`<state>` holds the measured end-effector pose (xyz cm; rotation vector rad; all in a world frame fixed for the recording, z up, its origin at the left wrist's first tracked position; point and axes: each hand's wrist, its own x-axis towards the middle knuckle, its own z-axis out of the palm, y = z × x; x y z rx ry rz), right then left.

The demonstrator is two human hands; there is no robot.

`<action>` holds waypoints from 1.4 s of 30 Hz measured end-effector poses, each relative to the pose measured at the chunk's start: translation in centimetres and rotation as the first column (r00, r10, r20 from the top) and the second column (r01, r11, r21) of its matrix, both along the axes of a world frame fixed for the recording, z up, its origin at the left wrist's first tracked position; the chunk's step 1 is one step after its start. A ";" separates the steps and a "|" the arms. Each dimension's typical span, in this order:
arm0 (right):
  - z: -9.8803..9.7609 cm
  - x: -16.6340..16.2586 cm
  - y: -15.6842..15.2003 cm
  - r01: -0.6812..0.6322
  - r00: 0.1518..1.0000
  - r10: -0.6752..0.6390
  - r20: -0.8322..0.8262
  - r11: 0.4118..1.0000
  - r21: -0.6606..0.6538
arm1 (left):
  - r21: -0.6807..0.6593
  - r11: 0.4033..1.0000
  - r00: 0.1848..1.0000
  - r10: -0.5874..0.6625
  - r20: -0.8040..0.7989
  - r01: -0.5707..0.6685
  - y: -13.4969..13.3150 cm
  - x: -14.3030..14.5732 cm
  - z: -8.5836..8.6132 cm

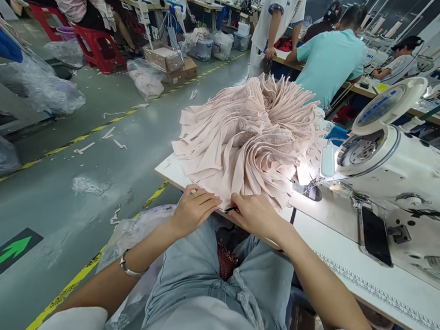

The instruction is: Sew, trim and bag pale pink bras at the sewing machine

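A large heap of pale pink fabric pieces [242, 136], with lace in places, fans out over the white sewing table's left end. My left hand [196, 208] is closed at the heap's near edge, fingertips pinching a pink fabric piece by the table's front edge. Close beside it, my right hand [256, 215] is closed with its fingers curled under. A thin black object [232, 208] sticks out from the right fingers towards the left hand; its kind is mostly hidden. The two hands are a short gap apart.
To the right stands a white sewing machine [399, 166], its lamp lit by the needle. A phone [374, 234] lies against its base. Plastic bags [130, 244] sit below the table's left side. Co-workers sit and stand beyond; red stools [99, 49] and boxes [171, 64] line the aisle.
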<state>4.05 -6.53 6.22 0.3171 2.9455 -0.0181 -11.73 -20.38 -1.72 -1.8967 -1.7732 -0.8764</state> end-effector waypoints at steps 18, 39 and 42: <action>0.8 3.9 1.8 0.116 0.993 -0.115 0.038 0.992 -0.042 | 0.019 0.991 0.989 -0.131 -0.066 0.133 0.6 1.9 0.4; 0.1 10.2 3.9 0.366 0.923 -0.371 -0.104 0.928 -0.070 | -0.115 0.956 0.948 -0.285 -0.139 0.271 4.4 5.3 0.7; 0.1 9.5 3.7 0.345 0.934 -0.348 -0.079 0.937 -0.048 | -0.074 0.964 0.958 -0.262 -0.116 0.254 4.3 5.2 0.8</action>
